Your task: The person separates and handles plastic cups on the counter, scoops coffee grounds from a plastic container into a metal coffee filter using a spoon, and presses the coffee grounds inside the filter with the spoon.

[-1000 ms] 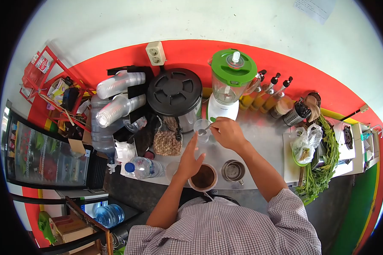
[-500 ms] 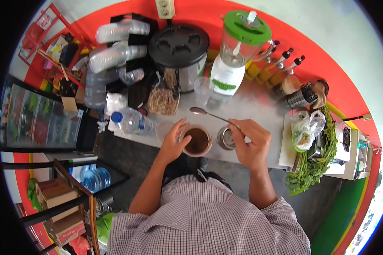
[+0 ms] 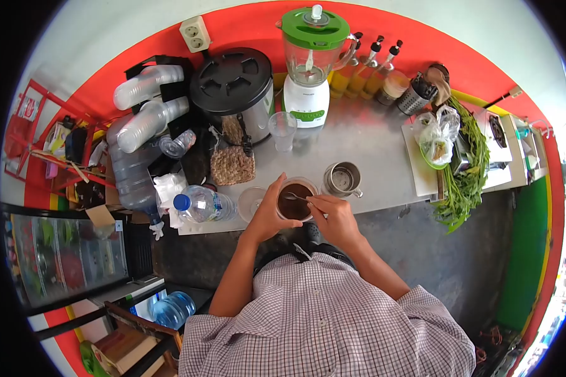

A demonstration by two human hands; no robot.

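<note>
Tub (image 3: 299, 180) — rnd, dk-brn contents (image 3: 295, 210)

spoon (image 3: 297, 197) partly out of sight within the right hand (image 3: 335, 220)

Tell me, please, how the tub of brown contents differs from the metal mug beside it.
The tub is pale plastic, while the mug is shiny metal. The mug has a side handle; none shows on the tub. The left hand curves around the tub, and the right hand holds a spoon in it, whereas the mug stands untouched. Both are round and open-topped.
</note>
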